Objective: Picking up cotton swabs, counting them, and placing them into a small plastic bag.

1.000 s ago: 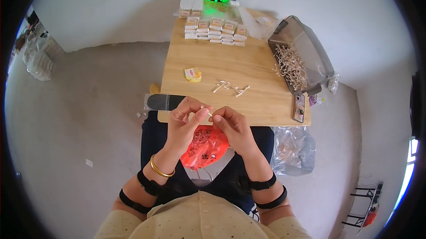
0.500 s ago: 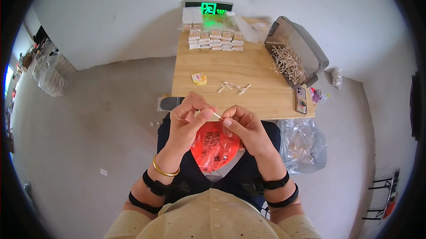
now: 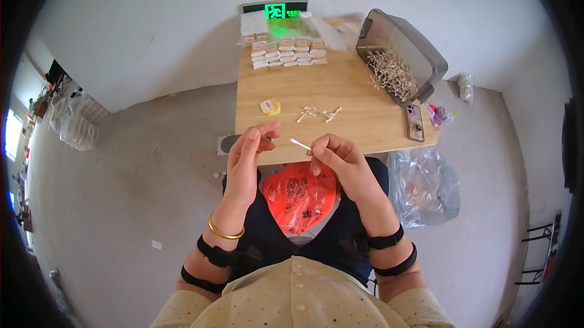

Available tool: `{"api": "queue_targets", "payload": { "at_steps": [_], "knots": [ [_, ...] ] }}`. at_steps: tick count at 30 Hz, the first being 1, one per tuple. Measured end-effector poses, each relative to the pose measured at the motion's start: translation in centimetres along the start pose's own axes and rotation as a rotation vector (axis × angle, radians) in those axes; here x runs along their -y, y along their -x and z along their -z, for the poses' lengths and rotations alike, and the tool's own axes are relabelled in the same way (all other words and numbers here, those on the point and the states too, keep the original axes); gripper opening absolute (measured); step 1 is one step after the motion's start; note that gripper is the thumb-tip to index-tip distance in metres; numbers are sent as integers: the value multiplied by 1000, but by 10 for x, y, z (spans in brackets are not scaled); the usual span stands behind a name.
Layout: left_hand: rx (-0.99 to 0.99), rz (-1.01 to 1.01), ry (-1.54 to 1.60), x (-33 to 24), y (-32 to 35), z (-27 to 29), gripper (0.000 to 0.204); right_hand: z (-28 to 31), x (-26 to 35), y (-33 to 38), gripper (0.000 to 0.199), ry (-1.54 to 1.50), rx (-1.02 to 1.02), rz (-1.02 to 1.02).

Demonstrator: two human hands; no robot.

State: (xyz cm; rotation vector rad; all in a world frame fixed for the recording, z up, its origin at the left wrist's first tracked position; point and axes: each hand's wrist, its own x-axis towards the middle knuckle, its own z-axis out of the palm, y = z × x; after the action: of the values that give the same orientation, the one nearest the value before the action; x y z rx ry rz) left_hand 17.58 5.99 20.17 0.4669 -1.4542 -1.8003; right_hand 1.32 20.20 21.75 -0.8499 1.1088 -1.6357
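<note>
A cotton swab (image 3: 300, 144) sticks out to the left from my right hand (image 3: 339, 162), pinched between thumb and fingers with its white tip free. My left hand (image 3: 248, 160) is raised beside it, thumb and fingers apart, nothing between them. Both hands are just above the near edge of the wooden table (image 3: 350, 94). Beyond them on the tabletop lie a few loose cotton swabs (image 3: 319, 113) and, left of these, a small crumpled yellow-and-white wrapper (image 3: 270, 107). Below my hands, a red plastic bag (image 3: 299, 197) with swabs inside rests in my lap.
Stacked small packs (image 3: 286, 53) stand at the table's back left, near a lit green exit sign (image 3: 275, 11). A grey bin (image 3: 426, 45) lies tipped at the right, swabs (image 3: 392, 75) spilling within. Near it is a phone (image 3: 415, 124). A clear bag (image 3: 420, 188) hangs below right.
My left hand has let go of the swab and moved away to the left, its fingers spreading. My right hand still holds the swab, a little further right.
</note>
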Motion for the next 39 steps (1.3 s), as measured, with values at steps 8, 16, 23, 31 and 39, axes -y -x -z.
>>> {"api": "queue_targets", "payload": {
  "at_steps": [8,16,23,31,39],
  "knots": [
    [1,75,-122,32,-7,0,29,32,-20,-13,10,-35,-122,-24],
    [181,-158,-511,24,-31,-25,14,50,-30,-19,9,114,-123,-35],
    [194,-206,-668,32,-39,-28,12,49,-21,-17,7,379,-177,-27],
    [127,79,-317,51,-40,-36,18,53,-17,-17,11,765,-266,400],
    [69,205,-263,44,-35,-51,16,55,-16,-10,15,991,-326,541]
  ]
}}
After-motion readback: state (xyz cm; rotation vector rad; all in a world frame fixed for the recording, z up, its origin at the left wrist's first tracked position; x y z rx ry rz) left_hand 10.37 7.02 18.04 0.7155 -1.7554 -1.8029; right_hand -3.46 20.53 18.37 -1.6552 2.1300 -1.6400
